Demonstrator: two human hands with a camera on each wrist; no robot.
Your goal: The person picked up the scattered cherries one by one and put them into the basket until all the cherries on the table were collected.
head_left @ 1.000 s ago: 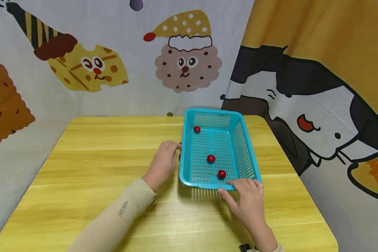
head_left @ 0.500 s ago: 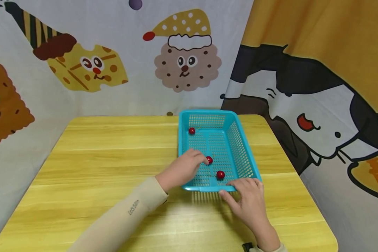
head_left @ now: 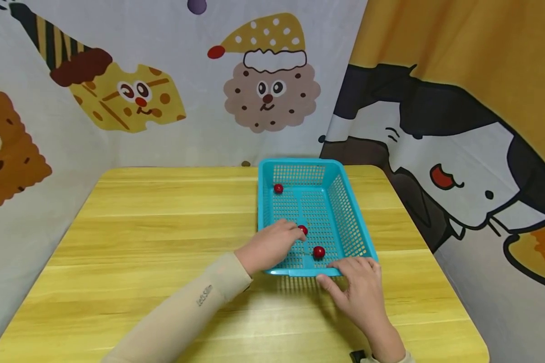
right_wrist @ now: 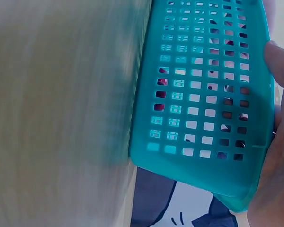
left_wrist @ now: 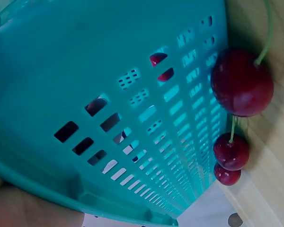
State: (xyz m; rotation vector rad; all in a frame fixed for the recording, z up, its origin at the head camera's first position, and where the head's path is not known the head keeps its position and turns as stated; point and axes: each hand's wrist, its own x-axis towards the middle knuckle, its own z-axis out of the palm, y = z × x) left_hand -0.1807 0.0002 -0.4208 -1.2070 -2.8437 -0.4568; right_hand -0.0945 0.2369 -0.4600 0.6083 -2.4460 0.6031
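My left hand [head_left: 272,244] reaches over the left rim into a blue plastic basket [head_left: 356,212], its fingertips right at the middle cherry [head_left: 303,230]. I cannot tell whether the fingers pinch it. Two more red cherries lie in the basket, a far cherry [head_left: 278,188] by the left wall and a near cherry [head_left: 319,252] with its stem. My right hand [head_left: 361,295] grips the near right corner of the rim, thumb outside and fingers over the edge, also seen in the right wrist view, where the hand [right_wrist: 274,156] holds the rim.
In the left wrist view, a large cherry [left_wrist: 241,82], a second cherry [left_wrist: 231,151] and a smaller-looking cherry [left_wrist: 227,175] lie on the wooden table [head_left: 163,227] along the basket's outer left side. A cartoon-print curtain [head_left: 200,126] hangs behind the table's far edge.
My left hand has moved from outside the basket's left wall to the middle cherry inside. The basket has shifted slightly left. My right hand keeps its hold on the rim.
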